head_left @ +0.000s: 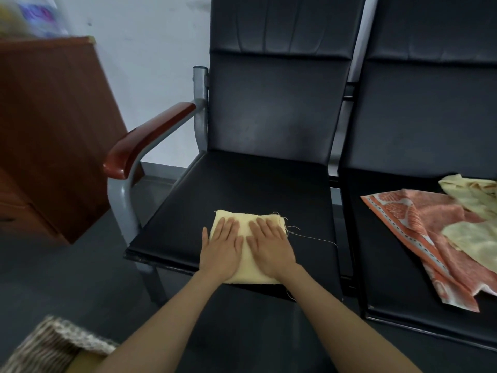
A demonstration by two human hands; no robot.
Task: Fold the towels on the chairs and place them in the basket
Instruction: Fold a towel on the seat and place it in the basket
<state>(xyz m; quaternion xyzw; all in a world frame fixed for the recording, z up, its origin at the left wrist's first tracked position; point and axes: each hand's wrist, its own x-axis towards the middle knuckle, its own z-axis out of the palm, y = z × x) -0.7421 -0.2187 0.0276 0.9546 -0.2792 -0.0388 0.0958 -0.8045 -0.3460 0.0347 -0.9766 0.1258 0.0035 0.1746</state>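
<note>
Folded yellow towel [248, 247] sits at the front centre of the left chair seat [236, 189], near edge about flush with the seat's front lip. Bare black seat all round it: wide strip to the left up to the armrest post, wide strip behind to the backrest, narrower strip to the right.

Left hand [222, 246] and right hand [269, 244] both lie flat, palms down, side by side on the towel, fingers pointing at the backrest. Grip on both released, nothing pinched, fingers spread and extended. Left thumb hangs off the towel's left edge onto the seat.

Towel look: pale yellow, roughly square, several layers, far edge fairly straight. Right edge frayed, loose threads [309, 236] trail right across the seat.

Red-brown armrest [145, 138] on grey metal frame bounds the left side. Narrow gap separates it from the right chair seat [398, 265].

On that seat: orange patterned towel [435, 238], unfolded, draped over the front edge, with crumpled pale yellow cloth [476, 238] lying on top of it.

Woven basket [51, 345] at bottom left on the dark floor, well apart from the towel, partly cut off by frame edge. Wooden cabinet [53, 125] further left.
</note>
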